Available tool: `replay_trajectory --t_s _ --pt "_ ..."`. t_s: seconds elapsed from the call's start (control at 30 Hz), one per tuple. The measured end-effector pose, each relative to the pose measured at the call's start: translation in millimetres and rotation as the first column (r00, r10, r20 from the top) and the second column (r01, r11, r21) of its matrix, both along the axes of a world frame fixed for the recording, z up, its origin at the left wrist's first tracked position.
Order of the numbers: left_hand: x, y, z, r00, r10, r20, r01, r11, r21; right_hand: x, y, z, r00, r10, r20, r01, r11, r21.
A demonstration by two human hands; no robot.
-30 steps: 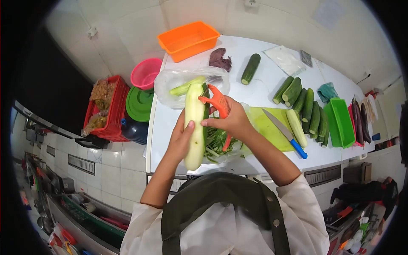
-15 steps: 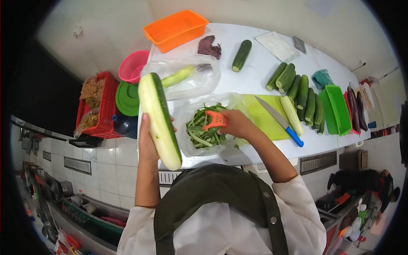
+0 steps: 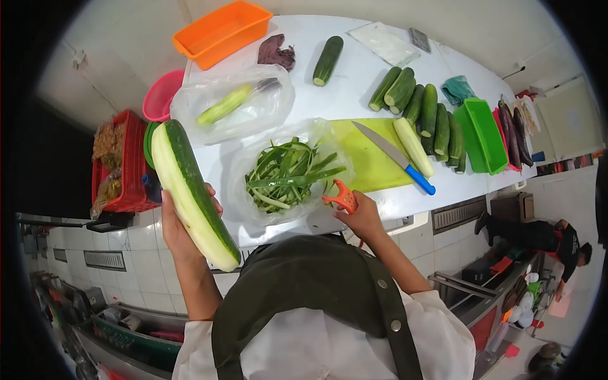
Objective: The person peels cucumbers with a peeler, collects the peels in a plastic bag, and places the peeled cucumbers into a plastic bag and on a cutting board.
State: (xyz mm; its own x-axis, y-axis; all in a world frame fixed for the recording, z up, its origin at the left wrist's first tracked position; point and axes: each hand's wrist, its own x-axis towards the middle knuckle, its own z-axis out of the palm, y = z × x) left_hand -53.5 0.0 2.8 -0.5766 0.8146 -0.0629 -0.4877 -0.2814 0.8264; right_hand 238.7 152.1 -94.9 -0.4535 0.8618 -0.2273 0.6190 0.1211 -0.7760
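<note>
My left hand (image 3: 179, 231) is closed around a large, partly peeled cucumber (image 3: 190, 193), held tilted over the table's near left edge. Pale flesh faces one side of it and dark green skin remains along the other. In my right hand (image 3: 362, 218) is an orange peeler (image 3: 344, 197), beside the near right rim of a clear plastic bag (image 3: 239, 206). Green peelings (image 3: 278, 174) fill that bag, a long strip lying on top. The peeler is apart from the cucumber.
A knife (image 3: 389, 149) and a peeled cucumber (image 3: 413, 149) lie on the yellow-green cutting board (image 3: 367, 174). Several unpeeled cucumbers (image 3: 441, 130) sit beside a green bin (image 3: 479, 136). Another bag (image 3: 190, 104) holds a peeled vegetable. A person (image 3: 544, 237) is at the far right.
My right hand has moved with the peeler from above the peelings to the bag's right side, nearer my body. The view has shifted; my left hand keeps the cucumber.
</note>
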Motion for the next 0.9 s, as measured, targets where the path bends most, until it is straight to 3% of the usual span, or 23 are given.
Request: replay_trajectory --t_s 0.07,0.17,0.27,0.37,0.47,0.5,0.6,0.7,0.8,0.83,0.9 --pt "1 1 -1 1.0 -0.02 0.002 0.02 1.0 0.012 -7 -4 -7 0.991 -0.096 -0.088 0.091 0.994 -0.058" --pt "4 0 -2 1.0 0.018 -0.02 -0.019 0.999 -0.041 -9 -2 -8 0.988 -0.133 -0.083 0.128 0.989 -0.072" --pt "-1 -3 -10 1.0 0.012 0.025 -0.01 0.995 -0.104 -14 -3 19 0.977 -0.072 -0.201 0.068 0.997 -0.026" --pt "3 2 -3 0.992 0.032 0.125 -0.008 0.983 -0.182 -40 4 56 0.985 0.04 -0.168 -0.021 0.993 0.116" --pt "3 4 -8 0.984 -0.057 0.172 0.073 0.993 -0.091 -57 15 72 0.985 0.107 -0.134 -0.082 0.979 0.185" --pt "-2 3 -15 0.969 -0.159 0.191 0.166 0.986 -0.023 -63 19 78 0.983 0.13 -0.129 -0.103 0.974 0.2" --pt "-2 3 -12 0.936 -0.212 0.279 0.22 0.976 0.004 -65 27 112 0.956 0.174 -0.237 -0.153 0.983 0.104" --pt "-6 5 -15 0.959 -0.205 0.197 0.221 0.973 -0.064 -68 33 134 0.819 0.407 -0.405 -0.323 0.91 0.262" --pt "-2 10 -17 0.972 -0.149 0.184 0.18 0.97 -0.163 -77 25 159 0.781 0.402 -0.478 -0.323 0.915 0.242" --pt "1 10 -13 0.974 -0.118 0.195 0.154 0.971 -0.183 -79 25 164 0.816 0.427 -0.39 -0.311 0.893 0.326" --pt "5 9 -11 0.978 -0.108 0.179 0.139 0.976 -0.169 -82 19 173 0.85 0.399 -0.344 -0.289 0.899 0.328"
